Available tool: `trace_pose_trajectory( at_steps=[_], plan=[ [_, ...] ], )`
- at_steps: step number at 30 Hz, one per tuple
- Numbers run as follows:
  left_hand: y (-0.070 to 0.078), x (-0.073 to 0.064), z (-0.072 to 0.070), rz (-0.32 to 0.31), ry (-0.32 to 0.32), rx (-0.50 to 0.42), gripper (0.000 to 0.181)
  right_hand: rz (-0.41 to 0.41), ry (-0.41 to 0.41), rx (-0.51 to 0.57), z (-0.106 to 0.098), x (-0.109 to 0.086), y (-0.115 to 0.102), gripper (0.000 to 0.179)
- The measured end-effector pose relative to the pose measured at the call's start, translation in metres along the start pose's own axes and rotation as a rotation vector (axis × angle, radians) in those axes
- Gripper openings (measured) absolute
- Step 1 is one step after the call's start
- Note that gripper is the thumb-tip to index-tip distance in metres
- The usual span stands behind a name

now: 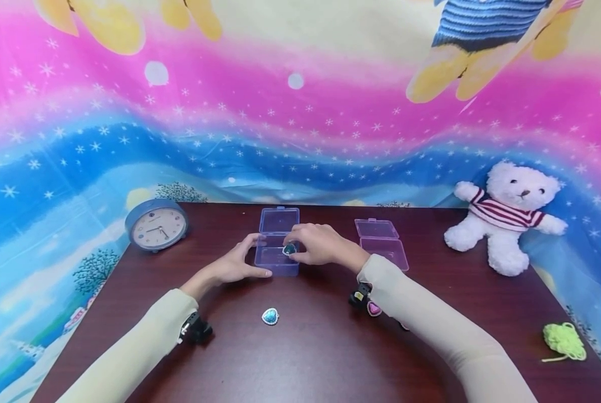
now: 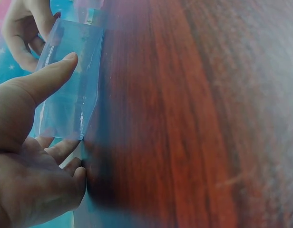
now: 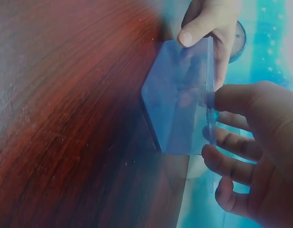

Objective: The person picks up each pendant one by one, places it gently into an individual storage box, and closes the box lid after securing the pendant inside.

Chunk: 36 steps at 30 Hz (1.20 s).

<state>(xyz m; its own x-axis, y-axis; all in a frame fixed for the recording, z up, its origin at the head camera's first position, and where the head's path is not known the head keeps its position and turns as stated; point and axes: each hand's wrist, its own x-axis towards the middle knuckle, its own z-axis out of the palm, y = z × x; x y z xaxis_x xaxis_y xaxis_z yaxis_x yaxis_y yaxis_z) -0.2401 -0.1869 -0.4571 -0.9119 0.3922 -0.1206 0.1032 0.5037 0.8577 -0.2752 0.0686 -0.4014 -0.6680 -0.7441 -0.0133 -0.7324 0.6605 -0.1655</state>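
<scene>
R hand [image 1: 317,244] pinches a dark-green heart gem [image 1: 289,249], held btwn thumb & fingers at the mouth of the open blue box [image 1: 280,270]. L hand [image 1: 234,263] grips the box's L end, thumb on front. Lt-blue heart gem [image 1: 270,316] lies on counter [image 1: 320,364], apart from both hands.

1. Clock [image 1: 157,226], out past the left hand [image 1: 234,264] on its far left: tiny print and marks on the dial, way too small to make out.
2. Black gadget [image 1: 364,290] at the wrist behind the right hand [image 1: 317,244]: yellow patch, can't read it.
3. Otherwise, nothing legible.
</scene>
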Motion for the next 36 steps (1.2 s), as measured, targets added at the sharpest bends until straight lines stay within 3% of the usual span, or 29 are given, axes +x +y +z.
trace_pose_trajectory(
  at_steps=[9, 23, 26, 30, 33, 36],
  plan=[
    [-0.001, 0.0, 0.003, -0.022, -0.008, 0.001, 0.093, 0.078, -0.086, -0.01, 0.005, 0.01, -0.006, 0.033],
    [0.0, -0.001, 0.002, 0.014, 0.004, 0.016, 0.089, 0.201, -0.15, -0.083, 0.003, 0.019, -0.018, 0.019],
    [0.0, 0.0, 0.001, 0.019, 0.006, 0.02, 0.09, 0.19, -0.116, -0.105, 0.003, 0.018, -0.019, 0.021],
    [-0.001, -0.001, 0.001, 0.025, 0.011, 0.03, 0.09, 0.142, 0.01, -0.091, 0.002, 0.009, -0.023, 0.026],
    [-0.002, -0.001, 0.001, 0.028, 0.018, 0.032, 0.09, 0.087, 0.1, -0.03, 0.0, -0.003, -0.031, 0.029],
    [-0.003, -0.002, 0.002, 0.038, 0.016, 0.035, 0.091, 0.03, 0.097, 0.056, 0.001, -0.02, -0.042, 0.029]
  ],
)
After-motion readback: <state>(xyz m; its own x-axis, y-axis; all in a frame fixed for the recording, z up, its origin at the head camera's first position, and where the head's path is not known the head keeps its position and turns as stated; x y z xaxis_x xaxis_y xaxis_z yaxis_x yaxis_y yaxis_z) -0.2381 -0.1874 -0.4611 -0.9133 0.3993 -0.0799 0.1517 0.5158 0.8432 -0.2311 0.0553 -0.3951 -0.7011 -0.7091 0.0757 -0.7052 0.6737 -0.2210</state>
